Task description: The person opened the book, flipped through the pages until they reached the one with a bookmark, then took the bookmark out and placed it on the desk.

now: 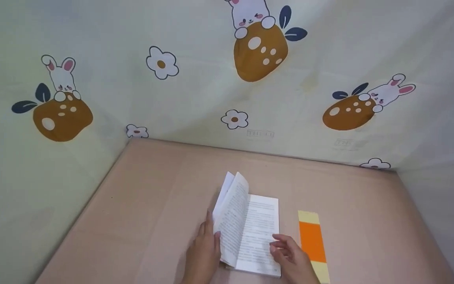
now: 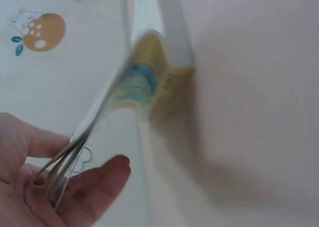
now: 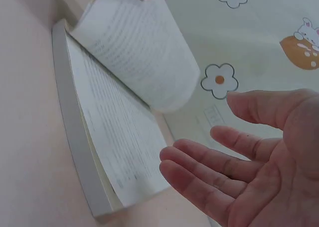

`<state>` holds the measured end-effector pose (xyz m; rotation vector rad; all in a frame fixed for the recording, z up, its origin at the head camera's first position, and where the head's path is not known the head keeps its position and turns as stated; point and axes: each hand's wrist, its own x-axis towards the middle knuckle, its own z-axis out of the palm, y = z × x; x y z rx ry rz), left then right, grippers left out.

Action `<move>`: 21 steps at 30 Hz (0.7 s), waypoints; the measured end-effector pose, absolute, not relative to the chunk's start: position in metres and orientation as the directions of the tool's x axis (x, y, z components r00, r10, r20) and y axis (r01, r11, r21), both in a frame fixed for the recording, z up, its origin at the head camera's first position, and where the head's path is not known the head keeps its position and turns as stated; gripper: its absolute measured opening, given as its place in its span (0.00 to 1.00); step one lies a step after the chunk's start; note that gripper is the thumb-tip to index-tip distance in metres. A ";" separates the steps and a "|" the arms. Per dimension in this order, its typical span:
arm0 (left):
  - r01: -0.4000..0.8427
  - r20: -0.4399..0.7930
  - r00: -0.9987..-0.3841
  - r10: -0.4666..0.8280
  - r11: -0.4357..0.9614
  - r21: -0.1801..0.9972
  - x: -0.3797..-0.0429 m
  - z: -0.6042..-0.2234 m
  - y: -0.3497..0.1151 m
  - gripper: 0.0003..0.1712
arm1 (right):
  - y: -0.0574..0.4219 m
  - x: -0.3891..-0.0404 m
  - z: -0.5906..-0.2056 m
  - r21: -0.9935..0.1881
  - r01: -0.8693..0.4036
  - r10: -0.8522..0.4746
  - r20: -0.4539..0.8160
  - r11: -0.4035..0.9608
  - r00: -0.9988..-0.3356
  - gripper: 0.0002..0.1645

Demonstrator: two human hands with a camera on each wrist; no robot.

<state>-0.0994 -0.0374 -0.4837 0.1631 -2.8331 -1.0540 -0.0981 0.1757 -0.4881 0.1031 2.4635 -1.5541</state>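
An open book [image 1: 259, 236] lies on the table, its right-hand page flat and its left-hand part raised almost upright. My left hand [image 1: 203, 250] holds that raised part [image 2: 107, 95] at its outer edge, the leaves passing between thumb and fingers. Blue and yellow show on the cover's outside [image 2: 137, 85] in the left wrist view, which is blurred. My right hand [image 1: 293, 256] hovers by the right page's outer edge, fingers loosely bent and holding nothing. In the right wrist view this hand [image 3: 249, 167] has its palm showing and its fingers spread beside the thick page block [image 3: 75, 117].
An orange and pale-yellow strip [image 1: 312, 241] lies on the table right of the book, partly behind my right hand. The pinkish table [image 1: 164, 189] meets pale walls [image 1: 195, 94] printed with rabbits and flowers at the back and both sides.
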 end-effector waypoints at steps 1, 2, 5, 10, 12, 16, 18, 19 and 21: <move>-0.044 0.080 -0.988 -0.131 0.742 0.669 -0.099 -0.481 -0.033 0.34 | 0.172 -0.098 -0.488 -0.894 0.173 -0.090 -0.229 0.413 -0.969 0.35; -0.027 0.087 -0.989 -0.117 0.733 0.680 -0.098 -0.478 -0.029 0.32 | 0.170 -0.098 -0.488 -0.907 0.164 -0.120 -0.226 0.387 -0.967 0.36; 0.042 0.117 -0.992 -0.055 0.716 0.696 -0.096 -0.473 -0.017 0.31 | 0.164 -0.096 -0.488 -0.933 0.155 -0.168 -0.218 0.326 -0.961 0.41; 0.111 0.115 -0.992 0.044 0.718 0.687 -0.094 -0.479 0.009 0.34 | 0.158 -0.096 -0.488 -0.940 0.185 -0.155 -0.236 0.285 -0.959 0.45; 0.119 0.092 -0.993 0.077 0.723 0.680 -0.093 -0.485 0.021 0.36 | 0.157 -0.096 -0.488 -0.941 0.189 -0.152 -0.238 0.281 -0.959 0.45; 0.184 0.117 -0.983 0.142 0.797 0.575 -0.089 -0.502 0.044 0.39 | 0.160 -0.097 -0.493 -0.929 0.165 -0.154 -0.226 0.330 -0.962 0.43; 0.187 0.105 -0.982 0.155 0.862 0.471 -0.088 -0.507 0.054 0.40 | 0.163 -0.098 -0.496 -0.908 0.160 -0.135 -0.227 0.386 -0.965 0.42; 0.185 0.096 -0.982 0.160 0.891 0.414 -0.087 -0.509 0.059 0.40 | 0.165 -0.098 -0.498 -0.899 0.167 -0.117 -0.232 0.406 -0.966 0.41; 0.169 0.043 -0.986 0.164 0.936 0.309 -0.087 -0.510 0.066 0.40 | 0.168 -0.099 -0.501 -0.876 0.183 -0.067 -0.237 0.447 -0.969 0.39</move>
